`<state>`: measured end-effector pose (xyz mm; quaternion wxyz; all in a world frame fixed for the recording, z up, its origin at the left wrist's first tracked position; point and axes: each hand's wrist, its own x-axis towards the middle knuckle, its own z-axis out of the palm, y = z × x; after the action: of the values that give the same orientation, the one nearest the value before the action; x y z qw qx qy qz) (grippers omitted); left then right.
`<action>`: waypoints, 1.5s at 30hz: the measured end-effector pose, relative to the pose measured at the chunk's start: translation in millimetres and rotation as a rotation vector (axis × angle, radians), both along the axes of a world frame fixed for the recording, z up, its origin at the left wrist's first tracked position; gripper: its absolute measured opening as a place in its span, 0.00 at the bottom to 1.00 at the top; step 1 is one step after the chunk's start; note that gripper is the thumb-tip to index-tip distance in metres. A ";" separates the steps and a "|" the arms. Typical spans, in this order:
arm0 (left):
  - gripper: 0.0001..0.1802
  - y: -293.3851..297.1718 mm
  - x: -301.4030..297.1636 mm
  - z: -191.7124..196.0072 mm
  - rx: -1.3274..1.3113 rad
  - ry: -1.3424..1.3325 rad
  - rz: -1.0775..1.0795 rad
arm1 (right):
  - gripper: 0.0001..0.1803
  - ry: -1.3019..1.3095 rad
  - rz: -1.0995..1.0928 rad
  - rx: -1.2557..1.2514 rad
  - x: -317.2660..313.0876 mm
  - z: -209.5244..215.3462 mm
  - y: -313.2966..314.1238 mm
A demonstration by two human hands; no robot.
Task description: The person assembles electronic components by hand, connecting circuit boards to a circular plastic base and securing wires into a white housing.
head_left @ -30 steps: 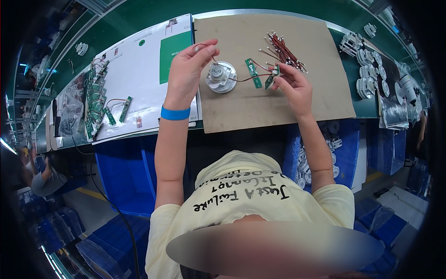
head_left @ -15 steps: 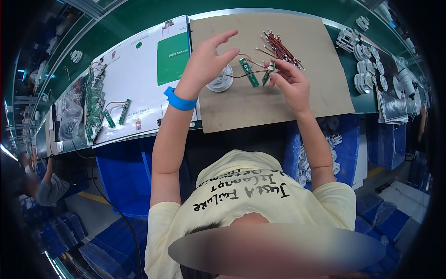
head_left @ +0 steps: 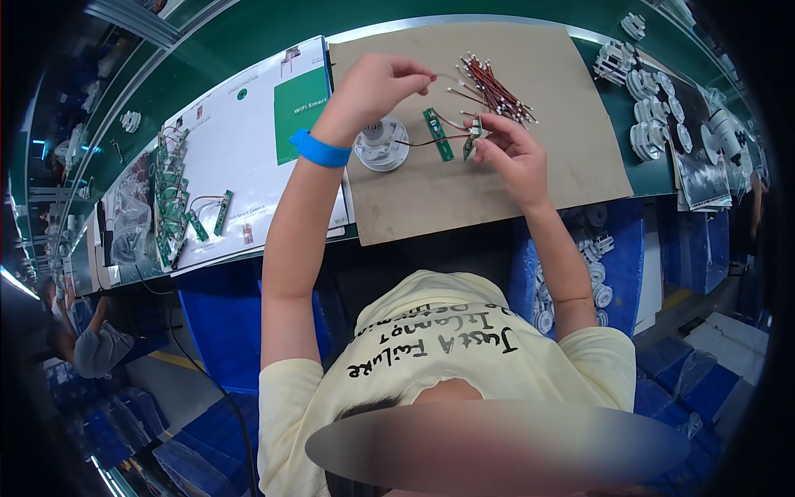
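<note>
My right hand (head_left: 515, 156) pinches a small green circuit board (head_left: 470, 149), held on edge above the brown sheet. Dark and red wires link that board to a second narrow green board (head_left: 437, 132), lying to its left. Another wire runs from the held board toward a round white plastic part (head_left: 381, 149), which sits just below my left hand (head_left: 377, 87). That hand is raised, with thumb and fingertips pressed together; whatever is between them is too small to make out. A blue band (head_left: 319, 149) circles my left wrist.
Red-and-black wires (head_left: 497, 91) lie bundled behind my right hand. Green boards (head_left: 171, 195) are piled at the left on white printed sheets (head_left: 248, 141). White plastic parts (head_left: 650, 124) stand at the right. Blue bins (head_left: 617, 248) sit below the table edge.
My left hand has closed from spread fingers to a pinch and moved slightly, uncovering more of the round white part. My right hand still grips the board in nearly the same place.
</note>
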<state>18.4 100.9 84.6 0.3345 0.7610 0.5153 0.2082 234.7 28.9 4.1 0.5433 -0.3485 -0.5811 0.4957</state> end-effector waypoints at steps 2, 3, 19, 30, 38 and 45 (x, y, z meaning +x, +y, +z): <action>0.14 -2.4 -0.7 2.2 -0.112 -0.493 0.021 | 0.19 0.011 0.001 -0.002 0.0 0.2 1.0; 0.14 -3.3 0.7 1.0 -0.113 -0.491 0.021 | 0.19 0.018 0.003 -0.003 -0.1 -0.1 1.4; 0.07 -32.5 21.1 1.7 0.438 -0.338 0.011 | 0.18 -0.038 -0.081 0.130 -5.2 -3.0 7.0; 0.07 -53.1 17.5 -15.4 0.788 -0.140 -0.096 | 0.20 -0.220 -0.110 0.455 -0.9 -6.1 8.4; 0.04 -62.7 24.7 -31.4 0.526 -0.233 -0.033 | 0.20 -0.298 -0.184 0.683 -8.1 1.1 11.0; 0.05 -65.8 28.6 -35.6 0.311 -0.328 -0.009 | 0.20 -0.286 -0.182 0.655 -6.4 -3.8 9.8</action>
<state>47.0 35.1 49.0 0.2934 0.7617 0.4125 0.4044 228.2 38.7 0.3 0.5812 -0.2722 -0.7456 0.1793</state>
